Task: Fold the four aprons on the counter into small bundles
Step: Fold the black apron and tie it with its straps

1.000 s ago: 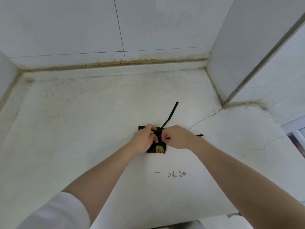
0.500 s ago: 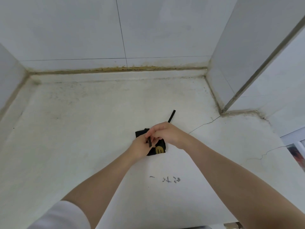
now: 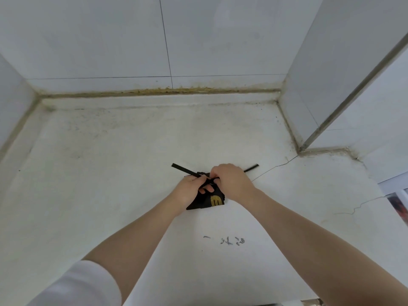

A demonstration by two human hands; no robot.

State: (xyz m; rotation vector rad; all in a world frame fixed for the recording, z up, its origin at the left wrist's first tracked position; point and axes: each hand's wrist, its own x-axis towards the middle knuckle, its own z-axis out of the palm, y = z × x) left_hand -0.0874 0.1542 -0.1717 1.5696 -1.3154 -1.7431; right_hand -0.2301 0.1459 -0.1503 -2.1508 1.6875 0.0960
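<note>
Black cloth, folded down to a small apron (image 3: 206, 199) bundle with a yellow letter showing on its near face, lies on the white worktop (image 3: 110, 173) right under both hands, near the middle of the view. A second ago one strap ran up and away to the far right and a short end poked out to the right; half a second ago the right hand (image 3: 231, 184) had crossed over the left hand (image 3: 189, 189) with the strap. Now one strap end (image 3: 183, 170) sticks out to the far left and the other strap end (image 3: 251, 168) to the far right, so the straps have probably been crossed over the bundle and the tie is being drawn tight, which would close off this apron. Left fingers (image 3: 206, 190) curl against the top of the bundle and seem to pinch the strap where it crosses; the right hand's fingers are curled down over the same spot, though what exactly they pinch is hidden by the knuckles. Only the near part of the bundle shows below the hands. No other apron is in view.
</note>
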